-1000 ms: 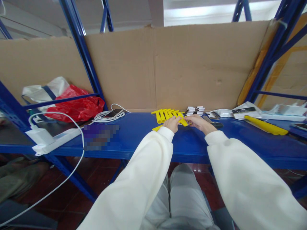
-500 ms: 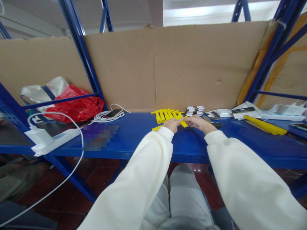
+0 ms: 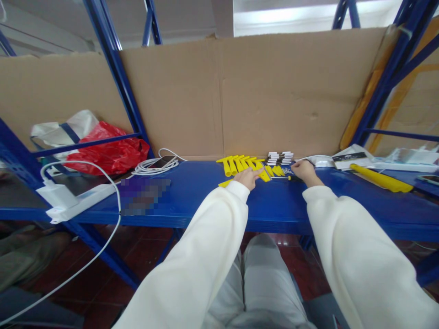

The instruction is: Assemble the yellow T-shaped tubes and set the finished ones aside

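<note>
- Slightly right of the frame's centre, the bare left hand [image 3: 247, 177] is keeping its fingers narrow on a bright yellow tubular plastic piece [image 3: 264, 175], which is slanting toward the lower right.
- Left of it, yellow plastic tubes [image 3: 239, 164] are lying in a slanted row.
- Farther right, the bare right hand [image 3: 304, 171] is curling its fingers near short yellow pieces [image 3: 275, 171]; I cannot tell whether they are gripping anything.

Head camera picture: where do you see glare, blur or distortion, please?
Head view: the bright strip above the cardboard is washed out; head view: the blue posts splay outward, probably lens distortion; head view: a pixelated patch masks part of the tabletop; head view: fine detail of the yellow pieces at the left hand is soft.
</note>
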